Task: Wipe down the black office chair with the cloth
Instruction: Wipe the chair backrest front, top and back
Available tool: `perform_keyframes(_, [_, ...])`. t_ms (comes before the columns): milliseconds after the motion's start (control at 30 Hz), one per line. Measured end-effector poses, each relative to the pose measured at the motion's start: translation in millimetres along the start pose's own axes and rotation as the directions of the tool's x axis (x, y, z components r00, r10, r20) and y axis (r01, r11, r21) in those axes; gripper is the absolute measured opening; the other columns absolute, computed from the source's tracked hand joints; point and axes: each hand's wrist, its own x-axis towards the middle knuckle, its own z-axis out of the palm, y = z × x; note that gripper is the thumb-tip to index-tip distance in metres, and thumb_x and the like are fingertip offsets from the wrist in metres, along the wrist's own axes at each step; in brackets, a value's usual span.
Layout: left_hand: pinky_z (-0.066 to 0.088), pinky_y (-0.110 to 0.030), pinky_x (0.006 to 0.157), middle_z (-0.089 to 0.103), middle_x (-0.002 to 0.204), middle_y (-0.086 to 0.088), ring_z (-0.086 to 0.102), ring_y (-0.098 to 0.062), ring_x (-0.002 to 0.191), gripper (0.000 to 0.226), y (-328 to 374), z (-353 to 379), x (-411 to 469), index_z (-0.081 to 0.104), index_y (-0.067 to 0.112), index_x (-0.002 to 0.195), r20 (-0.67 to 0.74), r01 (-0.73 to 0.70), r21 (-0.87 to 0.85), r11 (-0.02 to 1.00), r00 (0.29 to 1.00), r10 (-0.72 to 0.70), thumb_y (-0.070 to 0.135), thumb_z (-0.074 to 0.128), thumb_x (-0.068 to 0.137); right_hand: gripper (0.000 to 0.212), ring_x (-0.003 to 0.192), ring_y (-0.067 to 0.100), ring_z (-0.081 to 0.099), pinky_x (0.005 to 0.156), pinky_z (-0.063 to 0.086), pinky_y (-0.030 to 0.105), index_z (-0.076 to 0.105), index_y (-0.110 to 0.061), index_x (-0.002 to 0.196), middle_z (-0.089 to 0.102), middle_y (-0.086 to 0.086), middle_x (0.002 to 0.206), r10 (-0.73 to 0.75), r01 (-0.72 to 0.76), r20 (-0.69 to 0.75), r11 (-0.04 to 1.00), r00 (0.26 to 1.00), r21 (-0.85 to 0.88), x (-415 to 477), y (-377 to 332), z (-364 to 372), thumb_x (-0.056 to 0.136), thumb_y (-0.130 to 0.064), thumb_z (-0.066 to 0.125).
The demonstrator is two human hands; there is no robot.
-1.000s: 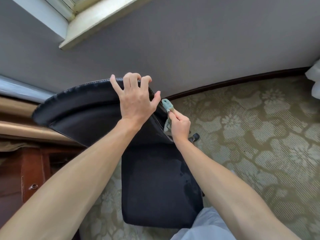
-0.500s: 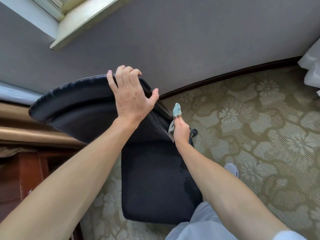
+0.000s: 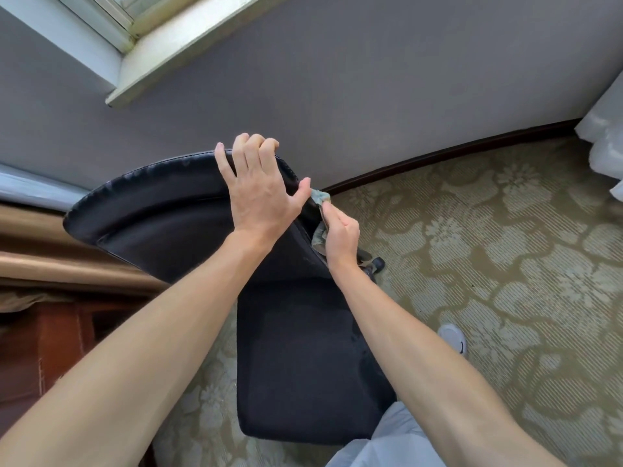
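The black office chair [image 3: 161, 214] stands below me, its curved backrest toward the grey wall and its dark seat [image 3: 303, 358] nearest me. My left hand [image 3: 259, 193] grips the backrest's top edge, fingers curled over it and thumb spread to the right. My right hand [image 3: 340, 241] pinches a small teal cloth [image 3: 319, 196] against the backrest's right side edge, just right of my left thumb. More of the cloth hangs under that hand.
A grey wall with a dark baseboard [image 3: 438, 156] runs behind the chair, a white window sill [image 3: 188, 45] above. Wooden furniture [image 3: 43, 332] sits at the left. Patterned carpet [image 3: 488, 264] spreads to the right, with my white shoe [image 3: 453, 337] and white fabric [image 3: 603, 146] far right.
My right hand slid the cloth down the backrest's right edge, then back up near the top corner. My left hand kept its hold on the top edge.
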Motion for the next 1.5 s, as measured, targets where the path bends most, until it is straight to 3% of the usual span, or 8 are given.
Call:
perform_keyframes(167, [0.008, -0.06, 0.115, 0.05, 0.141, -0.013, 0.029, -0.036, 0.143, 0.034, 5.2, -0.7, -7.4, 0.069, 0.012, 0.1, 0.16, -0.37, 0.148, 0.917, 0.924, 0.347, 0.037, 0.05, 0.089, 0.033, 0.111, 0.022, 0.063, 0.098, 0.049, 0.041, 0.068, -0.008, 0.116, 0.071, 0.008, 0.11, -0.109, 0.11, 0.08, 0.994, 0.991, -0.014, 1.0, 12.5, -1.2, 0.096, -0.026, 0.049])
perform_keyframes(333, [-0.006, -0.065, 0.113, 0.065, 0.108, -0.008, 0.035, -0.036, 0.138, 0.035, 16.1, 4.3, -18.2, 0.073, 0.014, 0.092, 0.397, -0.465, 0.268, 0.844, 0.851, 0.343, 0.036, 0.045, 0.092, 0.034, 0.086, 0.004, 0.062, 0.081, 0.05, 0.023, 0.066, -0.006, 0.12, 0.068, -0.008, 0.093, 0.001, 0.002, 0.016, 0.987, 1.0, -0.159, 9.1, 44.6, -22.7, 0.098, -0.026, 0.05])
perform_keyframes(633, [-0.003, -0.062, 0.114, 0.059, 0.088, -0.009, 0.05, -0.033, 0.108, 0.031, 11.1, 11.7, -24.4, 0.068, 0.009, 0.086, 0.42, -0.48, 0.291, 0.827, 0.841, 0.341, 0.03, 0.046, 0.087, 0.042, 0.105, 0.015, 0.058, 0.086, 0.043, 0.023, 0.059, -0.012, 0.13, 0.066, 0.005, 0.116, 0.259, -0.285, -0.125, 0.914, 0.958, -0.288, 41.3, 80.5, -37.7, 0.1, -0.036, 0.044])
perform_keyframes(767, [-0.005, -0.065, 0.113, 0.056, 0.083, -0.009, 0.052, -0.033, 0.099, 0.029, 14.4, 14.7, -26.1, 0.067, 0.007, 0.081, 0.408, -0.469, 0.29, 0.834, 0.849, 0.336, 0.026, 0.046, 0.085, 0.04, 0.084, 0.015, 0.059, 0.082, 0.052, 0.038, 0.071, -0.016, 0.11, 0.066, 0.0, 0.087, 0.259, -0.305, -0.195, 0.915, 0.946, -0.264, 40.2, 77.7, -22.1, 0.091, -0.043, 0.047])
perform_keyframes(900, [-0.007, -0.067, 0.112, 0.056, 0.084, -0.009, 0.052, -0.031, 0.098, 0.031, 10.8, 13.7, -24.1, 0.066, 0.006, 0.082, 0.418, -0.485, 0.308, 0.819, 0.842, 0.341, 0.024, 0.041, 0.086, 0.028, 0.064, 0.004, 0.05, 0.066, 0.045, 0.031, 0.067, -0.021, 0.082, 0.055, -0.013, 0.064, 0.157, -0.173, -0.084, 0.954, 0.984, -0.244, 26.6, 61.9, -9.5, 0.092, -0.041, 0.05])
perform_keyframes(1100, [0.0, -0.062, 0.116, 0.059, 0.086, -0.011, 0.053, -0.033, 0.097, 0.037, 12.5, 14.0, -20.5, 0.066, 0.005, 0.085, 0.445, -0.519, 0.318, 0.794, 0.821, 0.359, 0.024, 0.035, 0.09, 0.036, 0.112, 0.002, 0.059, 0.097, 0.048, 0.025, 0.063, -0.019, 0.126, 0.066, -0.007, 0.121, 0.033, -0.021, 0.051, 0.976, 0.998, -0.217, 20.4, 56.5, -11.1, 0.095, -0.036, 0.054])
perform_keyframes(1300, [0.024, -0.046, 0.112, 0.065, 0.086, -0.008, 0.056, -0.029, 0.09, 0.039, 35.4, 34.9, -28.2, 0.07, 0.008, 0.088, 0.557, -0.57, 0.26, 0.779, 0.747, 0.361, 0.025, 0.036, 0.089, 0.038, 0.096, 0.011, 0.064, 0.086, 0.053, 0.029, 0.063, -0.018, 0.127, 0.072, 0.004, 0.109, 0.104, -0.09, 0.039, 0.959, 0.994, -0.267, 41.4, 76.5, -31.0, 0.096, -0.038, 0.051])
perform_keyframes(1500, [0.031, -0.044, 0.099, 0.064, 0.085, -0.01, 0.054, -0.03, 0.086, 0.035, 31.7, 41.9, -35.8, 0.068, 0.006, 0.086, 0.505, -0.571, 0.281, 0.771, 0.772, 0.387, 0.021, 0.037, 0.087, 0.033, 0.095, 0.011, 0.065, 0.087, 0.053, 0.029, 0.07, -0.017, 0.115, 0.072, -0.003, 0.1, 0.218, -0.221, -0.04, 0.938, 0.975, -0.267, 49.6, 94.2, -45.4, 0.097, -0.036, 0.052])
